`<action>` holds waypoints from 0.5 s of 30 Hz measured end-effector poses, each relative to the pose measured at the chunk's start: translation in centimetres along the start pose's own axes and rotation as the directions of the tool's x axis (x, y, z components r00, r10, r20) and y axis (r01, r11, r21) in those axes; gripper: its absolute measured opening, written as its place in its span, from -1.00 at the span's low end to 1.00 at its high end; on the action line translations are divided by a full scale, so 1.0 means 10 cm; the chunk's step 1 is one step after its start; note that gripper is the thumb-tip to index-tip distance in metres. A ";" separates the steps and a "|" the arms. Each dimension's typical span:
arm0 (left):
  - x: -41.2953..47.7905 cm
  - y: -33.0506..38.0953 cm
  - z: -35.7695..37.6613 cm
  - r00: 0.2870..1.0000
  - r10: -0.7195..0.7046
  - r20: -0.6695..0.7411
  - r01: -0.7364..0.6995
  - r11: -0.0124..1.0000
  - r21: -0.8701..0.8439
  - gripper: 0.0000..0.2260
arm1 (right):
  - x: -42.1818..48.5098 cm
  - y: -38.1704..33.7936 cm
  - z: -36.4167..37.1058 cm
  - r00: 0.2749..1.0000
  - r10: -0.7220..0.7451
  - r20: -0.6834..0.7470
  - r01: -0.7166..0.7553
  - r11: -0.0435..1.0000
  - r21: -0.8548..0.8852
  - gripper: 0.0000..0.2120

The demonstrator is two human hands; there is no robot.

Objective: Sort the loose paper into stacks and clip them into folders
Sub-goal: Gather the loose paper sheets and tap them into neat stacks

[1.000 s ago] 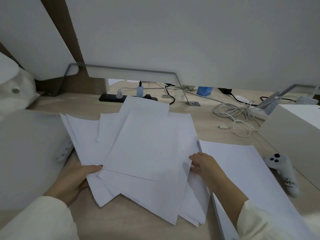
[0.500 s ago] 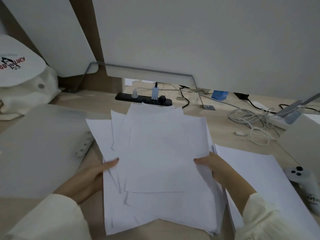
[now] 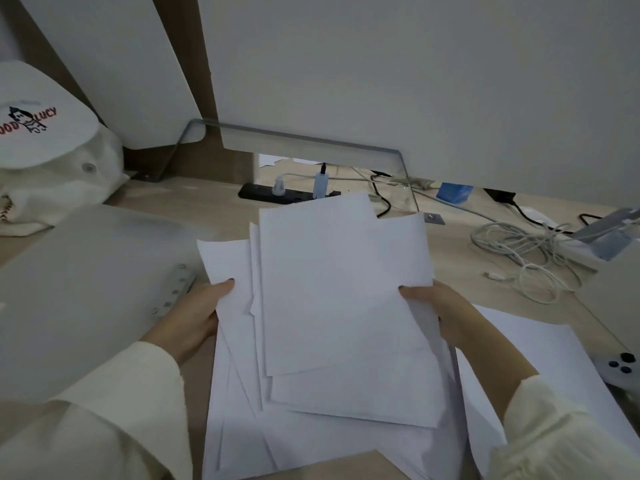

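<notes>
Hands flank paper stack [image 3: 332,306]: left hand [image 3: 194,317], right hand [image 3: 440,310] apparently pinching edges.

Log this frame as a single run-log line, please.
stage: gathering sheets | left hand: gripping paper pile at left edge | right hand: gripping right edge | pile: uneven, unclipped | folder: left of pile

Dim, flat, cool indoor light, faint soft shadows, slightly soft detail, wide-angle bending at edges.

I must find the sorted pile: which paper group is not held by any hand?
The flat paper stack on the right, lying beside the right hand. The loose sheets are gripped by both hands, including the left hand.
</notes>
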State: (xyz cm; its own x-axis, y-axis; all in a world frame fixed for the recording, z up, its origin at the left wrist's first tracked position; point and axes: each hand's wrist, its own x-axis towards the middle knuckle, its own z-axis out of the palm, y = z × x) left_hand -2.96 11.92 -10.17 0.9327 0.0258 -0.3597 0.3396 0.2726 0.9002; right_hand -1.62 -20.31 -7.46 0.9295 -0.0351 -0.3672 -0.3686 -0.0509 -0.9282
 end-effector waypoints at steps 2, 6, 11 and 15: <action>0.01 -0.01 0.03 0.999 0.024 0.029 -0.025 0.999 0.024 -0.73 | 0.14 0.00 0.15 0.998 -0.001 -0.067 -0.005 0.996 -0.087 -0.82; 0.06 -0.02 0.08 0.999 -0.030 0.011 0.029 0.996 0.078 -0.78 | 0.38 0.03 0.40 0.984 -0.036 -0.174 -0.007 0.972 -0.237 -0.88; 0.09 -0.01 0.12 0.990 -0.116 0.084 0.107 0.990 0.095 -0.82 | 0.42 0.01 0.54 0.984 -0.139 -0.114 0.084 0.915 -0.395 -0.89; 0.11 -0.01 0.12 0.987 -0.133 0.089 0.126 0.989 0.082 -0.85 | 0.34 0.02 0.53 0.971 -0.240 0.006 0.224 0.897 -0.380 -0.60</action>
State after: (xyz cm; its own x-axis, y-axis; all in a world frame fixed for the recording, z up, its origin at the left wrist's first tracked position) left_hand -1.79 10.77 -10.41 0.8862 -0.0965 -0.4532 0.4634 0.1938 0.8647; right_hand 1.57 -15.11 -9.25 0.9908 -0.0161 -0.1343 -0.1280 -0.4329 -0.8923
